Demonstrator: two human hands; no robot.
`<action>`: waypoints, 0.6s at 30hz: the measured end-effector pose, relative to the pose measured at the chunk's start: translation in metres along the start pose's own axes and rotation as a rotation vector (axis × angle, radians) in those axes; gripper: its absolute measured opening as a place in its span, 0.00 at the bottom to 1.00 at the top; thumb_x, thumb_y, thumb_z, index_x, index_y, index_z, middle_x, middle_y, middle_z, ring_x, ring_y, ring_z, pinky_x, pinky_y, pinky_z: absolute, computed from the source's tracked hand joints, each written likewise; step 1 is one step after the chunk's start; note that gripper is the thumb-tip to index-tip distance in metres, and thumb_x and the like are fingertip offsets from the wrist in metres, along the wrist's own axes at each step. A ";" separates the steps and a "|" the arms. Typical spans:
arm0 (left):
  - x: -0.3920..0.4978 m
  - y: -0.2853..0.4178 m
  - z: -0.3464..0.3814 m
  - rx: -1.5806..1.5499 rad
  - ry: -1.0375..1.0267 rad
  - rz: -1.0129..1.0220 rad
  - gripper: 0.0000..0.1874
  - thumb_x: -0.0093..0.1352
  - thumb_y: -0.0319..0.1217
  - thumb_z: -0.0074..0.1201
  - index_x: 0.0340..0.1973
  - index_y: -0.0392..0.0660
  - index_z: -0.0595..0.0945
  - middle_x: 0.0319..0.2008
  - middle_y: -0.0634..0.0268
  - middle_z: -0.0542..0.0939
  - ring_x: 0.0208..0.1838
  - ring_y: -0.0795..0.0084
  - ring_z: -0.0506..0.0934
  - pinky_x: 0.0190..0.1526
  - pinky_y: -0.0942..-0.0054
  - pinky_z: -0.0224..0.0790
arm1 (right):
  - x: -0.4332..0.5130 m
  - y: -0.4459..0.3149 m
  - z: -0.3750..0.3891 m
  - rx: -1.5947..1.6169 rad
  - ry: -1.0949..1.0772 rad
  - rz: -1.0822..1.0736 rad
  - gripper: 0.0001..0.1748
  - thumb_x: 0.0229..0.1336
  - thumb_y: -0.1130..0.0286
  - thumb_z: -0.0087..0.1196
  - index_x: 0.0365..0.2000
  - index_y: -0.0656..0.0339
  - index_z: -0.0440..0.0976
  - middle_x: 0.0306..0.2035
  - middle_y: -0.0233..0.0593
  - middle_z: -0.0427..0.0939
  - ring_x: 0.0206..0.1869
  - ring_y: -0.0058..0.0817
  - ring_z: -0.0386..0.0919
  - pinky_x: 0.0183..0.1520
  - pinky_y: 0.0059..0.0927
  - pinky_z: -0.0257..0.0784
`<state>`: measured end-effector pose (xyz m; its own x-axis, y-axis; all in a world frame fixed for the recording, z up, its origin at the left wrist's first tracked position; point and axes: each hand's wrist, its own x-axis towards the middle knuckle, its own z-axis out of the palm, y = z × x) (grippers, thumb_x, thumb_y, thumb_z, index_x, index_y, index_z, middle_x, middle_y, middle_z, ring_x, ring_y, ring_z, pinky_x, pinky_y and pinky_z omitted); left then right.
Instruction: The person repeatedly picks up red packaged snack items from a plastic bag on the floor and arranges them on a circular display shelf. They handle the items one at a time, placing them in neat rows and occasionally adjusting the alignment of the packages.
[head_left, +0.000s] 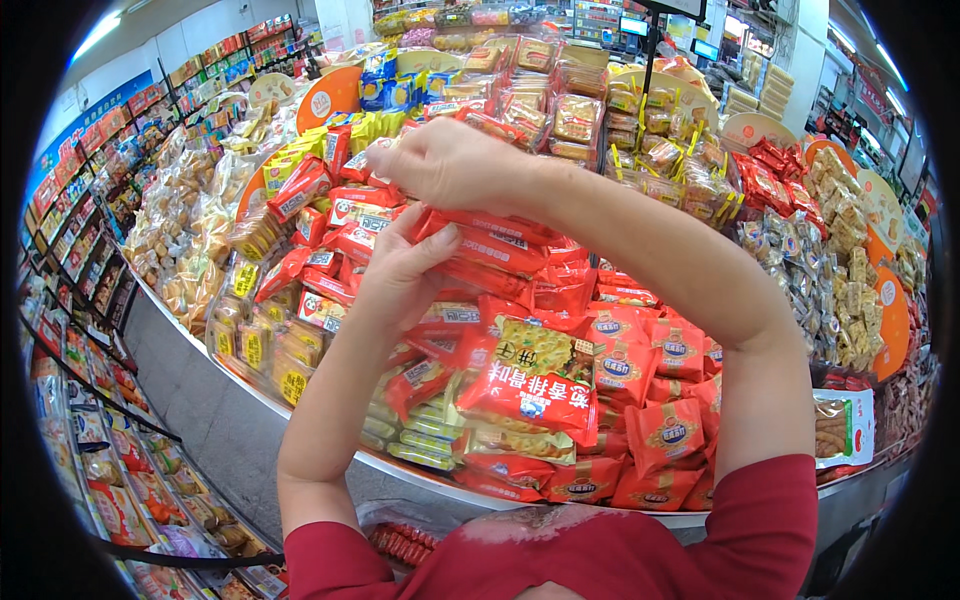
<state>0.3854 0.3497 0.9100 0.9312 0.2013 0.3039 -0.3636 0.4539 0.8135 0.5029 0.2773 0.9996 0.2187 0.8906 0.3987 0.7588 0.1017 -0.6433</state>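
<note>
My left hand (411, 270) grips a long red packet of snacks (495, 251), its thumb on the near end; other red packets lie close against it. My right hand (435, 161) is curled, reaching across above the left one, over the heap of red packets; what its fingers hold is hidden. Below the hands, a larger red packet of crackers (525, 375) rests on the heap. Small red square packets (664, 435) lie to its right, and pale green wrapped sticks (427, 442) to its left.
The curved white edge of the display stand (262, 397) runs before me. Bagged biscuits (255, 330) lie at the left, stacked packaged biscuits (574, 120) at the back, and dark-wrapped snacks (787, 262) at the right. Shelves of goods (97, 232) line the aisle.
</note>
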 end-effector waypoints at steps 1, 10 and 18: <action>0.000 -0.001 -0.002 -0.022 0.008 0.006 0.27 0.66 0.27 0.58 0.58 0.40 0.66 0.50 0.56 0.76 0.49 0.62 0.79 0.44 0.54 0.79 | 0.002 0.003 -0.002 -0.040 0.054 0.012 0.32 0.58 0.47 0.49 0.17 0.70 0.72 0.16 0.45 0.67 0.23 0.29 0.68 0.28 0.39 0.65; 0.004 0.005 0.000 -0.004 -0.029 0.021 0.22 0.70 0.34 0.53 0.55 0.37 0.68 0.46 0.54 0.78 0.47 0.61 0.80 0.44 0.54 0.80 | -0.045 -0.001 -0.060 -0.155 -0.224 0.043 0.21 0.52 0.58 0.55 0.35 0.70 0.76 0.30 0.43 0.77 0.34 0.29 0.72 0.38 0.34 0.68; 0.003 0.004 0.010 0.000 -0.060 0.014 0.21 0.72 0.33 0.49 0.57 0.36 0.67 0.48 0.52 0.77 0.49 0.62 0.80 0.45 0.58 0.80 | -0.062 -0.001 -0.060 -0.272 -0.254 0.072 0.29 0.45 0.56 0.64 0.42 0.69 0.73 0.34 0.43 0.79 0.37 0.24 0.75 0.40 0.30 0.70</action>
<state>0.3868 0.3432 0.9192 0.9259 0.1547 0.3446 -0.3765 0.4514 0.8090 0.5250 0.1958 1.0150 0.1443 0.9761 0.1622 0.8897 -0.0562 -0.4531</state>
